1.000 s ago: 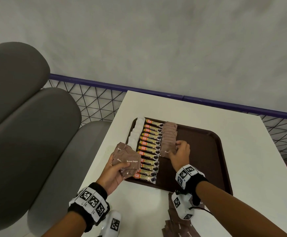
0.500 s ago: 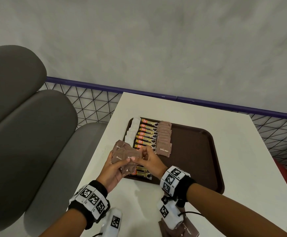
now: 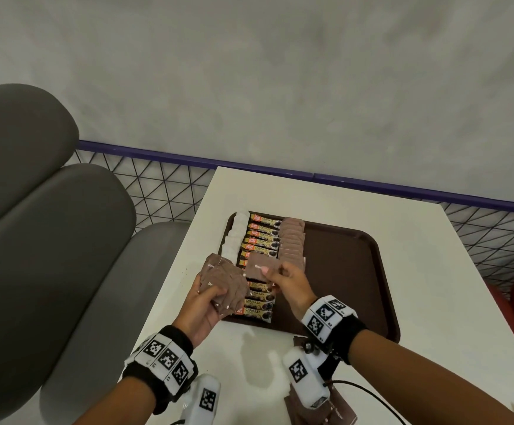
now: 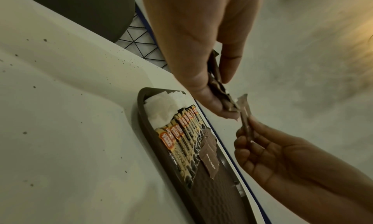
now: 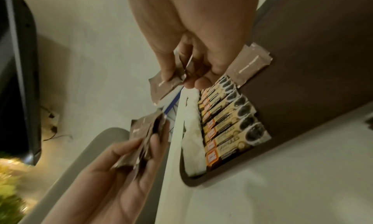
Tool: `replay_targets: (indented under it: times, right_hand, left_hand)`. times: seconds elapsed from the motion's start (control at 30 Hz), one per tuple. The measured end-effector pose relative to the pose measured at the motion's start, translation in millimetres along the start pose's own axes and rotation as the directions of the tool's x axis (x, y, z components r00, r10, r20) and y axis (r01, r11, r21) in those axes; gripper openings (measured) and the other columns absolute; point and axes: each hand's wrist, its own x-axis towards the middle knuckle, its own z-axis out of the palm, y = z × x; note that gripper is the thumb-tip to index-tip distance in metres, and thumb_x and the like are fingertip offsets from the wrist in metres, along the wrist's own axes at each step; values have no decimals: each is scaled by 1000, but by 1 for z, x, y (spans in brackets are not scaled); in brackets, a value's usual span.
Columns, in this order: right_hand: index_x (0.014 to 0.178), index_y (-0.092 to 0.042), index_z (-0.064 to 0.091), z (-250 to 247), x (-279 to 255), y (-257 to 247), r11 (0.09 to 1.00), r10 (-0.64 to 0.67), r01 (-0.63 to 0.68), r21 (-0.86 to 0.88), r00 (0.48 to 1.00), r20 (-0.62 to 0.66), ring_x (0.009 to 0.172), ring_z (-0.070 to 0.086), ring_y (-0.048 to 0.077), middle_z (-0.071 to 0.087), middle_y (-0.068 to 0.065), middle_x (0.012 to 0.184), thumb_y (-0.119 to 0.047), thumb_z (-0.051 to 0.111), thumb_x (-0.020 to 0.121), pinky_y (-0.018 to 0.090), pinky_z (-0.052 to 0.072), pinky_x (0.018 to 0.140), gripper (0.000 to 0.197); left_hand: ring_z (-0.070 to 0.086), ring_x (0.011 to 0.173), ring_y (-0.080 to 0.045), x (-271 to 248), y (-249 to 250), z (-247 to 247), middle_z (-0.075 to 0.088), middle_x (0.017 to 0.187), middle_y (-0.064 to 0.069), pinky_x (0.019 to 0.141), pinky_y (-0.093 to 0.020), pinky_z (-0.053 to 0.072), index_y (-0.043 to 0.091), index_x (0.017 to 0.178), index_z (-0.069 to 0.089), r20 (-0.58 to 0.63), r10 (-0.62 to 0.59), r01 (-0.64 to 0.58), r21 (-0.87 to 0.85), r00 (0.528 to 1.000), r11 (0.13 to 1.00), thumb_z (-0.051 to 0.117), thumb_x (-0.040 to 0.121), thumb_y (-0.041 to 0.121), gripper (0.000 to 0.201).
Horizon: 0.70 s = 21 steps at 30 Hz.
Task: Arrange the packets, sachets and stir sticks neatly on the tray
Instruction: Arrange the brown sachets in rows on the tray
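Brown paper sachets are in both hands. I see the left hand (image 3: 202,305) raised over the near left corner of the tray (image 3: 356,271), palm turned up and inward, fingers (image 5: 155,141) and thumb curled round a loose fan of brown sugar sachets (image 3: 223,285). The fan's long edges run roughly away from the person, its top leaning to the left.

The right hand (image 3: 289,285) is held beside it, above the tray's left half, wrist bent and knuckles uppermost. Its thumb and forefinger pinch a single brown sachet (image 3: 260,266) by one end. That sachet lies nearly flat in the head view, long axis running left to right, its free end toward the left hand's bundle. In the left wrist view it stands apart from the bundle by a small gap.

On the tray, three columns run from the near edge to the far edge. White sachets (image 3: 234,237) sit leftmost. Coffee granule sticks (image 3: 261,234) come next, each with its long axis across the tray. A row of brown sachets (image 3: 294,240) overlaps along the right of those. The tray rests on the white counter (image 3: 433,286). More brown sachets (image 3: 338,414) lie on the counter at the near edge, partly hidden by the right wrist device.
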Motion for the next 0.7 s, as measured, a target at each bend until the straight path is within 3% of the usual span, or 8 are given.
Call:
replay_targets:
  times: [0.1,0.2,0.37,0.53,0.7]
  right_hand:
    - [77,-11,56,-24,12,5,999,33,-36,-20,987,-156,58,49,11,56,3,70,-8,56,90,16,41,48,13]
    - [69,-14,51,-50,26,18,982,59,-106,-153,956,-287,56,48,13,54,5,66,-5,57,88,17,40,45,22]
    - [68,-21,50,-64,37,33,898,70,-190,-398,953,-295,72,54,22,58,7,78,-5,66,80,27,44,60,26]
    - [82,-12,50,-59,44,35,821,55,-225,-524,946,-320,75,51,18,48,-4,67,-7,68,79,25,39,67,18]
    - [80,-14,49,-56,52,38,792,60,-254,-555,937,-344,78,53,21,55,5,84,-6,66,79,26,41,68,19]
  left_hand:
    - [63,96,-32,-1,2,-2,60,117,-19,62,-37,58,17,133,43,-7,1,-1,-1,1000,1000,40,89,-10,51]
    - [63,98,-32,0,3,-7,60,117,-19,64,-38,59,16,135,43,-18,-5,5,10,1000,1000,41,89,-9,52]
    - [61,101,-34,3,3,-11,58,121,-19,62,-37,59,16,135,42,-30,-13,13,13,999,1000,40,90,-9,52]
    - [61,101,-33,6,2,-13,58,122,-19,62,-37,59,19,134,44,-33,-21,22,22,999,1000,41,90,-8,52]
    - [60,104,-36,8,0,-17,57,124,-22,75,-43,57,17,132,46,-28,-37,37,23,999,999,41,88,-8,51]
